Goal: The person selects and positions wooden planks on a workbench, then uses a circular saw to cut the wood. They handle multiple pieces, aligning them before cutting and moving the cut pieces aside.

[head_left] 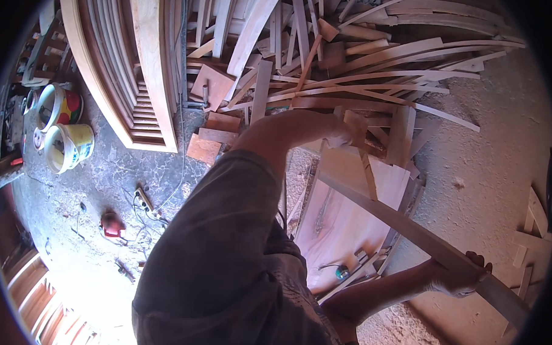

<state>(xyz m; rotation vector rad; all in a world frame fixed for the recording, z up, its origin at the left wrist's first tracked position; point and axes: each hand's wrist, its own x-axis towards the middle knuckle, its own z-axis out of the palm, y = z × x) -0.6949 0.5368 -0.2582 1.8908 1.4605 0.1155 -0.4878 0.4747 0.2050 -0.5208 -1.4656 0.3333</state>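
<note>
A long wooden board [402, 222] slants from the middle of the view down to the lower right. Toward its lower right end, my right hand [458, 277] wraps around it, fingers curled over the edge. My left hand [339, 137] reaches to the upper end of a pale wooden work surface [332, 217], beside a small wood block [355, 125]; its fingers are mostly hidden. A thin wood strip [368, 176] stands between that block and the long board. Near the lower end of the work surface lies a small teal round object [342, 272], its kind unclear.
Curved strips and offcuts [377, 72] pile up beyond the work surface. A large slatted wooden frame [152, 65] stands upper left. Buckets [70, 147], a power strip [143, 198] with cables and a red object [112, 224] are on the left floor. Wood pieces [532, 242] lie at far right.
</note>
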